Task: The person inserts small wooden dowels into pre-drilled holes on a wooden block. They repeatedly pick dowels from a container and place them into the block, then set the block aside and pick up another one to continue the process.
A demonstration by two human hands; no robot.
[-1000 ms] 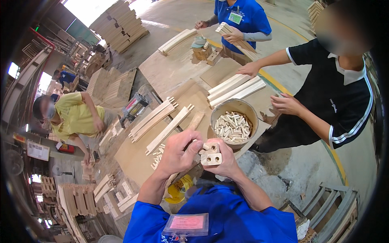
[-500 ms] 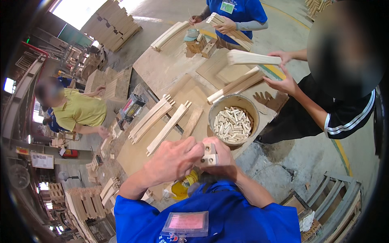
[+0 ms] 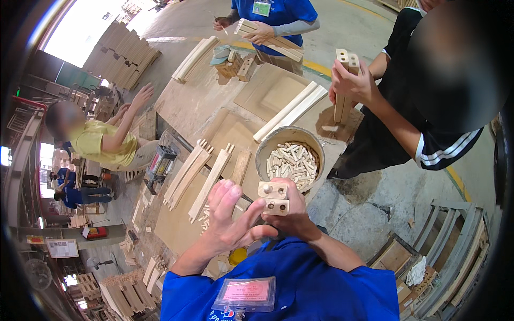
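My right hand (image 3: pixel 295 216) is wrapped round two pale wooden bars (image 3: pixel 277 207), their drilled ends facing up. A light wooden dowel (image 3: pixel 266 189) shows in one hole of the upper bar; the other visible holes look dark. Just left of these ends, my left hand (image 3: pixel 231 218) is open, fingers spread and nothing in it. Beyond the bars stands a round bucket (image 3: pixel 262 156) holding many short wooden dowels (image 3: pixel 293 162). To its left, on the cardboard-covered table, lie wooden bars (image 3: pixel 213 179) with dowels sticking out of their far ends.
Across the table a person in blue (image 3: pixel 278 13) holds bars near a small pot (image 3: pixel 220 54). At right a person in black (image 3: pixel 396 117) grips upright drilled bars. A person in yellow (image 3: pixel 107 142) is at left. A slatted grey rack (image 3: pixel 455 241) stands lower right.
My left hand has come off the bar ends and opened, from a closed grip. The person in black now holds bars upright. The person in yellow has raised their hands. My view has shifted slightly.
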